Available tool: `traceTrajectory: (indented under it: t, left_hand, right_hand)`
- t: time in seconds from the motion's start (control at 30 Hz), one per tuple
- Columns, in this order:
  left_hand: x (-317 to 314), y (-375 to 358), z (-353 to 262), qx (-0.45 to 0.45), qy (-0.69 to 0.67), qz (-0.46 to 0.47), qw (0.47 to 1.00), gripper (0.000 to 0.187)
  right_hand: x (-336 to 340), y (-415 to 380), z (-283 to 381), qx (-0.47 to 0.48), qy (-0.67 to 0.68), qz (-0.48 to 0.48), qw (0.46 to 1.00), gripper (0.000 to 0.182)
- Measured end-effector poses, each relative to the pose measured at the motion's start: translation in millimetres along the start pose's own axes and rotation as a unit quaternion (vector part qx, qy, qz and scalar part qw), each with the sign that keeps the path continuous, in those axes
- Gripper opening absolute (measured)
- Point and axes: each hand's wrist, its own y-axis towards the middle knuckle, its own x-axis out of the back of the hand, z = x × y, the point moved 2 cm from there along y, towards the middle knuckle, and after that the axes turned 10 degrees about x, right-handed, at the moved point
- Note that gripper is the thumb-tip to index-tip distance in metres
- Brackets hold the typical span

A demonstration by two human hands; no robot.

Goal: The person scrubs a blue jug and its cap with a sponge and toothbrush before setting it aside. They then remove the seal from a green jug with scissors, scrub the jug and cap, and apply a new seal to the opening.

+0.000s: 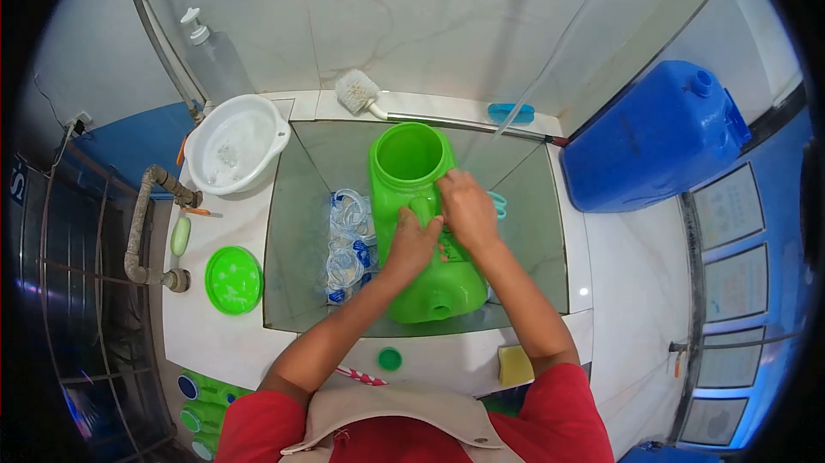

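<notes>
A large green jug (pixel 438 287) with a wide open mouth lies in the glass-walled basin (pixel 296 231), its mouth toward the back wall and a small spout toward me. My left hand (pixel 414 244) is on the jug's handle area, fingers bent around it. Beside the mouth, my right hand (pixel 467 205) has its fingers curled against the jug's right side; whatever lies under them is hidden. Clear plastic containers with blue labels (pixel 345 248) sit in the basin left of the jug. A light-blue handled item (pixel 498 204) shows partly behind my right hand.
Around the basin are a white bowl (pixel 236 145), green lid (pixel 233 280), brush (pixel 357 92), blue brush (pixel 510 113), small green cap (pixel 389 359) and yellow sponge (pixel 516 366). A blue jerrycan (pixel 649 141) stands right; a pipe (pixel 137 231) rises at left.
</notes>
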Motion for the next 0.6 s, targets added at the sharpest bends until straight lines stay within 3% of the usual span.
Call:
traceTrajectory:
  t: [0.17,0.23,0.3,0.43,0.53,0.6]
  left_hand:
    - [-4.2,3.2,20.0,-0.011,-0.013,0.022,1.0,0.038]
    - [0.1,2.5,19.7,-0.02,-0.008,0.023,1.0,0.038]
    - [8.0,-6.8,16.5,-0.005,0.107,0.0,0.994,0.029]
    - [20.1,-12.8,10.7,0.011,0.072,0.045,0.996,0.026]
    - [40.5,3.9,17.0,-0.025,0.093,0.063,0.993,0.03]
    - [56.8,13.0,15.9,0.009,0.099,0.092,0.991,0.024]
  right_hand:
    - [0.5,-11.5,-21.1,-0.013,0.006,-0.005,1.0,0.008]
    - [6.2,-13.7,-36.7,-0.073,0.031,-0.034,0.996,0.008]
    - [7.4,-19.6,-37.1,-0.083,0.061,-0.05,0.993,0.008]
    - [10.4,-31.6,-41.9,-0.137,0.124,-0.058,0.981,0.01]
    - [10.3,-34.2,-52.3,-0.14,0.141,-0.106,0.974,0.01]
    - [10.0,-32.4,-52.5,-0.149,0.177,-0.116,0.966,0.011]
